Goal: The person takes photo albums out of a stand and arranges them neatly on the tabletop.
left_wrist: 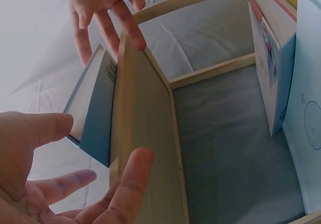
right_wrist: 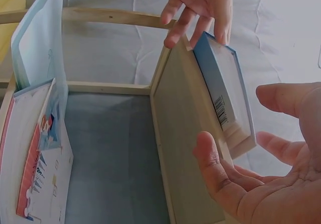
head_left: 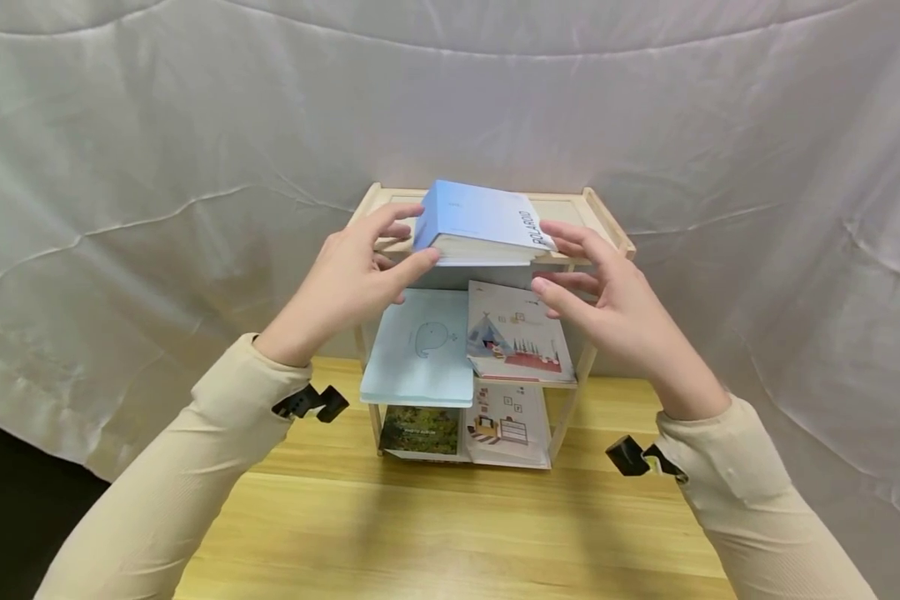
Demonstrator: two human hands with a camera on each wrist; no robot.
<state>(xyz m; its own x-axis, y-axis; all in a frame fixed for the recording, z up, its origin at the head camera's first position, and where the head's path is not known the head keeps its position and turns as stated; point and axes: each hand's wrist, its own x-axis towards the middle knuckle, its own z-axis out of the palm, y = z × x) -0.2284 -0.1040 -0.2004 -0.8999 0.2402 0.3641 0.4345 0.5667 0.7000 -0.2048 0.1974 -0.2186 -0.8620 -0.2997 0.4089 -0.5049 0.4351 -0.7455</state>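
Observation:
A blue-and-white photo album marked POLAROID lies flat on the top board of a small wooden shelf, its page edges facing me. My left hand is at the album's left end, thumb by the front corner and fingers spread along the spine side. At the other end is my right hand, fingers parted and slightly bent around the right edge. In the right wrist view a gap shows between the right thumb and the album. Neither hand's fingers close around it.
On the middle tier lie a pale blue whale-print album, jutting forward, and a white tent-print book. Below are a dark green album and a white furniture-print book. The shelf stands on a wooden table before a grey curtain.

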